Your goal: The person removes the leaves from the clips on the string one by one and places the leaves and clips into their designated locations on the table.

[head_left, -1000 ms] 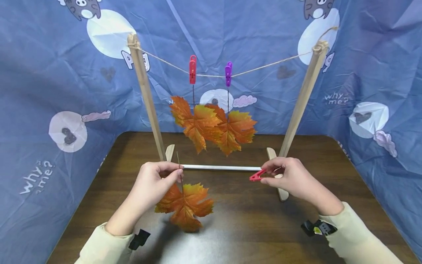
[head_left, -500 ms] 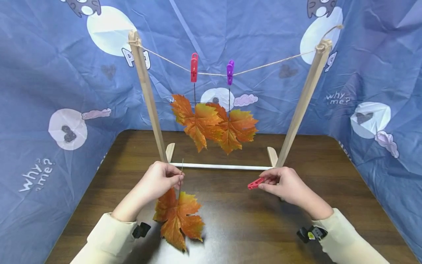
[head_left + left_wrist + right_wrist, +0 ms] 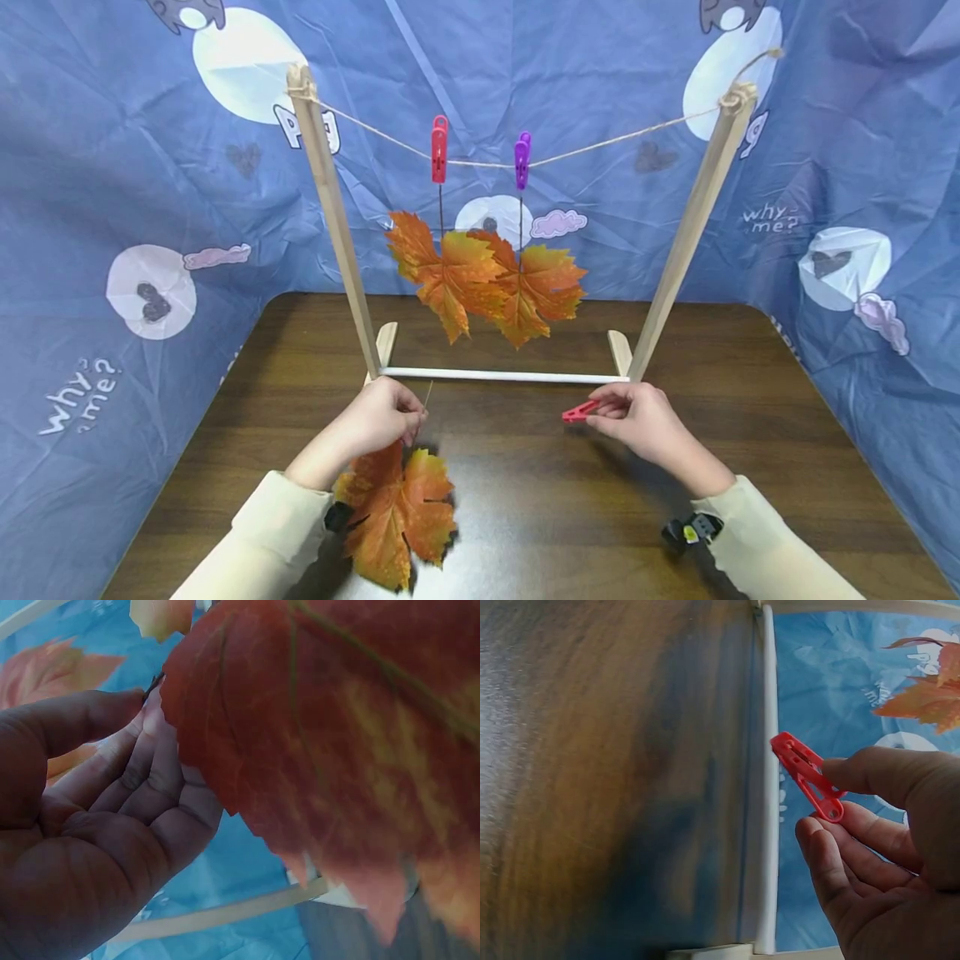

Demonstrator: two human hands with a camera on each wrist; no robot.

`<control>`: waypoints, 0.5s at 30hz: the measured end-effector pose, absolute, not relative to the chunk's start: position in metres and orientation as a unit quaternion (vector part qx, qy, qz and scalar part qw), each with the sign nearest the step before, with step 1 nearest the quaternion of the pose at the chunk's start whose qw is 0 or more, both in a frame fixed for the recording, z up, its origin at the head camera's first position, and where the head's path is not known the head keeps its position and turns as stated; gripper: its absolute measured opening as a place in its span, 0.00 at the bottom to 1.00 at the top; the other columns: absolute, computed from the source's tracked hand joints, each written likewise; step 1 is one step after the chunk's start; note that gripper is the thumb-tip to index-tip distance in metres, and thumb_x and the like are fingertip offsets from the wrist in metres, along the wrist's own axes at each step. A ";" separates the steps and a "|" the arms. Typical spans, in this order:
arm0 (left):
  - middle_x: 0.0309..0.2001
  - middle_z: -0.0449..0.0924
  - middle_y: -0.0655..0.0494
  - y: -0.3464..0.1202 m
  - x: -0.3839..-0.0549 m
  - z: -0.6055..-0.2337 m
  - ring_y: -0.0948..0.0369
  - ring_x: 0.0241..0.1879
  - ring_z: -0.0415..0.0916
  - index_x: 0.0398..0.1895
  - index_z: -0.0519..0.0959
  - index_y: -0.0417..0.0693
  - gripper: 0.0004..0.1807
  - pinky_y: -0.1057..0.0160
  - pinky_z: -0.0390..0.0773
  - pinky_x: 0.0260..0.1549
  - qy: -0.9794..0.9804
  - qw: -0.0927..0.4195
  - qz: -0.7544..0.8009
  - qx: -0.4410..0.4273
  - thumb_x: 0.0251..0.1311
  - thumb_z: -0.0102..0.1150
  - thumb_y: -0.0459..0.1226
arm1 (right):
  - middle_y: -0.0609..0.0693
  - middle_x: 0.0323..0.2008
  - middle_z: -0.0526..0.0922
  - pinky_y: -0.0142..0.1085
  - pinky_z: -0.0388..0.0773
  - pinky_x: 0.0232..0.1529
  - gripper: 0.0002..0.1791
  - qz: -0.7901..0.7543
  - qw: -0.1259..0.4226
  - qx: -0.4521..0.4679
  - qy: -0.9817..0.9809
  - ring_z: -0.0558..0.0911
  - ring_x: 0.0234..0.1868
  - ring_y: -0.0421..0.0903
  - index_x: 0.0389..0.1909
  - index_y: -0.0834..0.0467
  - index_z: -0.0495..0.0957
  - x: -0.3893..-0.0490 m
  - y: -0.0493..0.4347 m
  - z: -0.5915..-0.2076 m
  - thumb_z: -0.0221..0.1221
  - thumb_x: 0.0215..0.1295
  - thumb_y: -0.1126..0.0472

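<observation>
head: near left, the left hand (image 3: 381, 420) pinches the thin stem (image 3: 429, 396) of a jagged orange-yellow leaf (image 3: 393, 510), stem pointing far; the right hand (image 3: 639, 418) pinches a red plastic clothespin (image 3: 579, 412), tip leftward. left wrist: leaf reddish, green-veined. right wrist: clothespin slotted.

Left grip (image 3: 382, 414) in a pinch, right grip (image 3: 639, 419) pinching too, well apart, forearms (image 3: 273, 525) angled inward
</observation>
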State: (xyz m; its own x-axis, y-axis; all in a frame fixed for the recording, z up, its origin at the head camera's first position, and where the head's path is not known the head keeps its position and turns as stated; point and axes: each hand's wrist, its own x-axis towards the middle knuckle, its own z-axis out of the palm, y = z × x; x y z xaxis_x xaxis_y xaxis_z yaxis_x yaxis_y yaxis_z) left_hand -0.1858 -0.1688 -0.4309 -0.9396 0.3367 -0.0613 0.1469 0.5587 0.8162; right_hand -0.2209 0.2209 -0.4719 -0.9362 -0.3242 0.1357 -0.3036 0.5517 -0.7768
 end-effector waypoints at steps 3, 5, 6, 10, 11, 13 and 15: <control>0.15 0.79 0.52 -0.164 -0.187 -0.437 0.59 0.16 0.78 0.21 0.83 0.36 0.11 0.67 0.73 0.18 0.887 0.108 0.426 0.145 0.61 0.58 0.24 | 0.49 0.30 0.86 0.33 0.82 0.32 0.11 -0.443 0.015 -0.163 0.882 0.86 0.32 0.44 0.39 0.66 0.86 -0.221 0.220 -0.476 0.73 0.54 0.70; 0.14 0.78 0.53 -0.160 -0.188 -0.441 0.61 0.15 0.77 0.19 0.82 0.37 0.12 0.68 0.69 0.17 0.896 0.111 0.404 0.148 0.60 0.58 0.24 | 0.49 0.30 0.86 0.33 0.82 0.32 0.12 -0.443 0.018 -0.154 0.883 0.86 0.31 0.45 0.39 0.66 0.86 -0.221 0.220 -0.478 0.74 0.54 0.69; 0.13 0.78 0.54 -0.158 -0.188 -0.442 0.63 0.15 0.76 0.19 0.82 0.38 0.12 0.68 0.67 0.17 0.901 0.112 0.393 0.147 0.59 0.58 0.24 | 0.49 0.30 0.86 0.33 0.82 0.32 0.12 -0.441 0.018 -0.151 0.884 0.86 0.31 0.44 0.39 0.66 0.86 -0.221 0.220 -0.480 0.74 0.54 0.69; 0.12 0.77 0.55 -0.150 -0.188 -0.449 0.65 0.14 0.73 0.18 0.82 0.39 0.12 0.68 0.66 0.17 0.915 0.111 0.359 0.148 0.57 0.59 0.25 | 0.49 0.30 0.85 0.33 0.81 0.31 0.12 -0.423 0.006 -0.142 0.895 0.84 0.31 0.44 0.38 0.65 0.86 -0.221 0.220 -0.484 0.76 0.54 0.66; 0.12 0.77 0.55 -0.148 -0.189 -0.451 0.65 0.14 0.73 0.17 0.83 0.40 0.12 0.68 0.67 0.17 0.917 0.110 0.354 0.147 0.57 0.60 0.25 | 0.49 0.30 0.84 0.32 0.80 0.31 0.12 -0.415 0.001 -0.140 0.899 0.83 0.31 0.43 0.38 0.64 0.87 -0.221 0.220 -0.485 0.76 0.54 0.66; 0.11 0.77 0.56 -0.145 -0.190 -0.455 0.66 0.13 0.73 0.17 0.83 0.41 0.12 0.68 0.68 0.17 0.919 0.113 0.349 0.145 0.58 0.61 0.26 | 0.49 0.30 0.84 0.32 0.79 0.31 0.12 -0.403 -0.009 -0.135 0.905 0.82 0.31 0.43 0.37 0.63 0.87 -0.221 0.221 -0.487 0.76 0.53 0.65; 0.11 0.77 0.56 -0.141 -0.191 -0.459 0.66 0.12 0.73 0.17 0.83 0.40 0.12 0.68 0.68 0.16 0.919 0.118 0.346 0.146 0.59 0.62 0.26 | 0.49 0.29 0.83 0.32 0.78 0.30 0.12 -0.393 -0.014 -0.132 0.910 0.81 0.30 0.43 0.37 0.64 0.87 -0.221 0.222 -0.488 0.76 0.54 0.65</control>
